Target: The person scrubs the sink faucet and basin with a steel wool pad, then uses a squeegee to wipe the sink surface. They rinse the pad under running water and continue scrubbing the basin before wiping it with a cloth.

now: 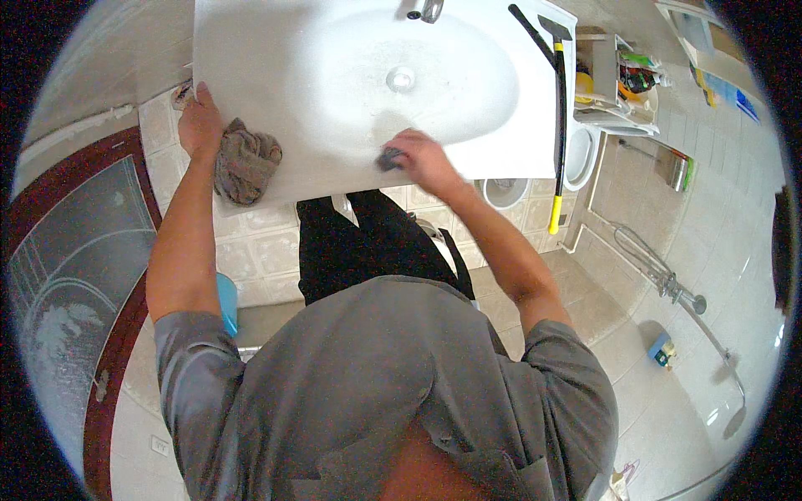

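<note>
Before me is a white washbasin (250, 37) with an oval bowl, a drain (401, 79) and a chrome faucet (431, 10). My right hand (426, 160), slightly blurred, grips a small dark scrubbing pad (390, 160) against the front rim of the bowl. At the left edge of the basin top, my left hand (202, 125) holds on, its fingers partly hidden. A crumpled brown cloth (246, 163) lies on the front left corner, right beside that hand.
A long-handled scraper (559, 106) with a yellow end overhangs the basin's right front edge; a black rod (532, 34) lies against it. Right of the basin stand a shelf of bottles (626, 81) and a white basin (579, 163). A framed glass door (75, 250) is at left, a shower fixture (673, 288) at right.
</note>
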The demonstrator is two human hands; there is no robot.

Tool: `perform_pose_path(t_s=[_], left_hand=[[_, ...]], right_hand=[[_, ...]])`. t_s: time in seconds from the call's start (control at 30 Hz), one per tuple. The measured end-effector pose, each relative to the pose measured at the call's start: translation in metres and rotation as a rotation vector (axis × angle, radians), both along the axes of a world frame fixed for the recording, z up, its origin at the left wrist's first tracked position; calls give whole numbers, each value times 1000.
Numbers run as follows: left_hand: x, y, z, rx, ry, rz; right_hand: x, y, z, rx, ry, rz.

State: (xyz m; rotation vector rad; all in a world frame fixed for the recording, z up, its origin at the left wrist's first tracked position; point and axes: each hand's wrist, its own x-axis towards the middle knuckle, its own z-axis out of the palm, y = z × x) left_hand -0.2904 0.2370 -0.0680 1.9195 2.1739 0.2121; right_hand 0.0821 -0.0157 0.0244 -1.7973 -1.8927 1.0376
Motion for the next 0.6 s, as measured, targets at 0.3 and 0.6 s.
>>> perform_pose_path(t_s=[0.3,0.6], left_hand=[[-9,-5,8,-20,134,-161],[-2,-3,2,-69,15,18]], right_hand=[[35,-6,-14,-117,22,-135],[29,37,-59,-338,-350,59]])
